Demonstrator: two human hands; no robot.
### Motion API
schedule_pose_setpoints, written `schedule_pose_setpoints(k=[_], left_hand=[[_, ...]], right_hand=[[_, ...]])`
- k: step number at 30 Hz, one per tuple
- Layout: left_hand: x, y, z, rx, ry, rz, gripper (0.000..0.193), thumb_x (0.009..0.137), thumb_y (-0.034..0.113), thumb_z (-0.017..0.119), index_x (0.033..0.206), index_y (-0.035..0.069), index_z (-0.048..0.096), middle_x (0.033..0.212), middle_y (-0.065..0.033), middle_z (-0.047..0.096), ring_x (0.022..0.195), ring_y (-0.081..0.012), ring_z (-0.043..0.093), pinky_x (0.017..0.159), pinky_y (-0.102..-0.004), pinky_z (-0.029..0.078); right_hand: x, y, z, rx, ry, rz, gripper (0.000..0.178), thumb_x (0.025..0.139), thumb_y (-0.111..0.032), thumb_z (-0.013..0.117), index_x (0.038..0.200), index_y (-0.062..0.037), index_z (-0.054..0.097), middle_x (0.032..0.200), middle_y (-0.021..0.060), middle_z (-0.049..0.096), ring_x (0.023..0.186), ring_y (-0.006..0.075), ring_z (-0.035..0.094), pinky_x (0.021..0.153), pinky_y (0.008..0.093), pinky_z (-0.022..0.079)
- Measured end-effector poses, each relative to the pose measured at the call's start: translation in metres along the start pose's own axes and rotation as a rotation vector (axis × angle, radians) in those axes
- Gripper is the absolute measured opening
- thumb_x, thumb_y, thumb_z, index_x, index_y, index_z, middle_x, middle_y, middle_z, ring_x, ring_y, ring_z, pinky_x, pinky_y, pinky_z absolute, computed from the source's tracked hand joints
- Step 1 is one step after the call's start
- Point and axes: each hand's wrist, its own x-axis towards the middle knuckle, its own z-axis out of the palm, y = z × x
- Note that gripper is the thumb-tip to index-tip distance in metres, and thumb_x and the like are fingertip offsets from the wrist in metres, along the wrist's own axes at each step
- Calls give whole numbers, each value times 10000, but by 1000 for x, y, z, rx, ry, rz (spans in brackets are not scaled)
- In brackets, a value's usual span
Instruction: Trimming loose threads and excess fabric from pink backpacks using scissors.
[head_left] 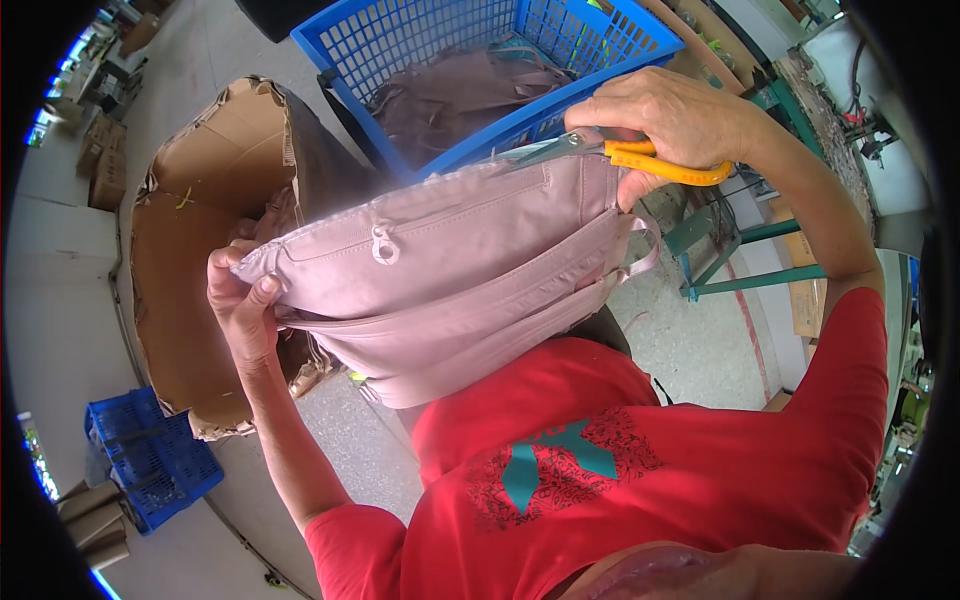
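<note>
A pale pink fabric bag (440, 250) is stretched between my two hands above my lap. It has a zipper with a ring-shaped pull (384, 245) near its upper edge, and straps hang along its lower side. My left hand (243, 305) pinches the bag's left upper corner between thumb and fingers. At the right end, my right hand (672, 120) grips scissors (665, 163) with orange handles, and its thumb rests against the bag's corner. The metal blades point left along the bag's top edge; part of them is hard to make out against the fabric.
Beyond the bag stands a blue plastic crate (420, 150) with dark mauve fabric pieces (460, 95) in it. A torn open cardboard box (165, 290) with pink fabric inside is at the left. Another blue crate (155, 455) lies lower left. A green metal frame (750, 285) stands at the right.
</note>
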Motion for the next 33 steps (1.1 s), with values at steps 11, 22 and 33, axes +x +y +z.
schedule_pose_setpoints(k=[11,22,33], left_hand=[[1,-5,-4,-22,-9,-16,365,635,6,744,895,69,495,877,-60,528,764,-137,525,702,-247,448],[-7,-4,2,-42,29,24,367,628,-2,741,894,68,498,859,-60,517,767,-150,524,698,-256,450],[-10,-12,-4,-25,21,30,344,654,1,707,926,68,507,887,-61,540,801,-142,524,774,-265,425]], right_hand=[[-4,-3,-2,-64,-30,11,536,628,-433,711,940,-43,517,706,97,550,663,274,559,581,348,429],[15,-6,-1,25,-85,-13,597,628,-465,703,992,-32,512,744,119,551,710,292,552,628,365,419],[5,-8,8,46,-13,-16,514,575,-370,753,872,-45,489,664,65,480,595,242,494,534,331,383]])
